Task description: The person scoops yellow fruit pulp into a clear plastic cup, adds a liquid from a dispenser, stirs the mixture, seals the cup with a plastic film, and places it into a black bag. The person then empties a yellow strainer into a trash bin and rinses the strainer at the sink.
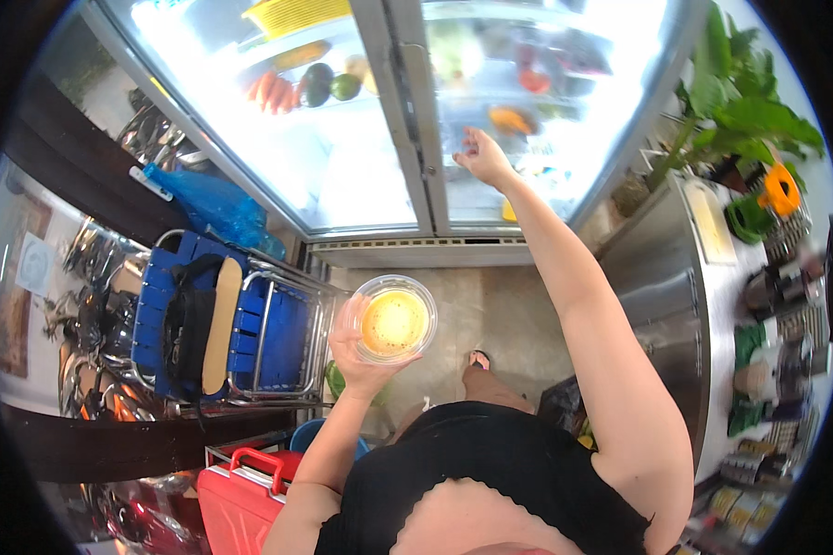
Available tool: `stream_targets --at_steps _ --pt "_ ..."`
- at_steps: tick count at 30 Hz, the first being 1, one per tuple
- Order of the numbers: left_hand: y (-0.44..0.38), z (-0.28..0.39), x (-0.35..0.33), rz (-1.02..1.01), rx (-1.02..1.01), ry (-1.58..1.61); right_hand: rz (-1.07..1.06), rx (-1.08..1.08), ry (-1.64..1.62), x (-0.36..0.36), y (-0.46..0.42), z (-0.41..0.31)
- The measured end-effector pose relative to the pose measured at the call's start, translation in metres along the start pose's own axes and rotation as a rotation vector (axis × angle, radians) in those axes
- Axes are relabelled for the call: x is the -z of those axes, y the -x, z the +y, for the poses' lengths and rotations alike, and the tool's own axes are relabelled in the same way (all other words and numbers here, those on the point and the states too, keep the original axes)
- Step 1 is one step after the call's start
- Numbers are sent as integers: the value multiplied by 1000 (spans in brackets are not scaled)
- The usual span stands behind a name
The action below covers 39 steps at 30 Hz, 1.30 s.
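Observation:
My left hand [361, 347] holds a clear plastic cup [425, 290] of yellow, frothy drink [396, 321], seen from above. My right arm stretches forward to a lit glass-door refrigerator [423, 173]. In front of its right door, my right hand [484, 156] has its fingers curled and apart, with nothing in them. Whether the fingertips touch the glass I cannot tell. Behind the right pane are an orange item [512, 121] and blurred produce. Carrots [275, 92], dark green round produce [317, 84] and a yellow basket [295, 15] show behind the left pane.
To the left stands a blue chair with a metal frame [281, 333], bearing a black bag [189, 326]. A red cooler box [239, 496] is at lower left. Along the right runs a steel counter [673, 298] with blenders [781, 374] and a green plant [750, 111] behind.

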State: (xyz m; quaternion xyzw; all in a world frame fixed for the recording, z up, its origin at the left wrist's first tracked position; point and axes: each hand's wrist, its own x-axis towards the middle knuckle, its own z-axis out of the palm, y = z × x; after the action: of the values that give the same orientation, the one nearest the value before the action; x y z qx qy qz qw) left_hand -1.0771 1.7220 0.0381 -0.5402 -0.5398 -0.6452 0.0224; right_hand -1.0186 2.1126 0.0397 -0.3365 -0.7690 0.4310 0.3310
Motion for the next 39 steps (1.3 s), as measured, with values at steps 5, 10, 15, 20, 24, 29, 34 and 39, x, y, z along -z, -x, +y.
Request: stream_targets --at_steps 5,10,15,20,24,29,34,39 --pt "-41 -44 17 6 41 -231 77 -78 83 -56 -72 -51" --pt "-73 -104 23 -21 13 -97 42 -82 174 -45 -69 -46" --pt "-94 -158 28 -119 71 -31 -40 -156 -133 -14 22 -58" --pt "-110 -202 -1 -220 39 183 155 -469 -1008 50 164 -28" --pt "-110 -223 -39 -293 73 311 391 -640 -1041 48 288 -6" --pt "-104 -246 -106 -395 6 212 996 -1388 -642 -14 355 -16" --pt "-82 -282 -197 -470 53 284 503 -926 -8 -38 286 44" --pt "-56 -305 -298 -520 174 328 713 -629 155 41 88 188"
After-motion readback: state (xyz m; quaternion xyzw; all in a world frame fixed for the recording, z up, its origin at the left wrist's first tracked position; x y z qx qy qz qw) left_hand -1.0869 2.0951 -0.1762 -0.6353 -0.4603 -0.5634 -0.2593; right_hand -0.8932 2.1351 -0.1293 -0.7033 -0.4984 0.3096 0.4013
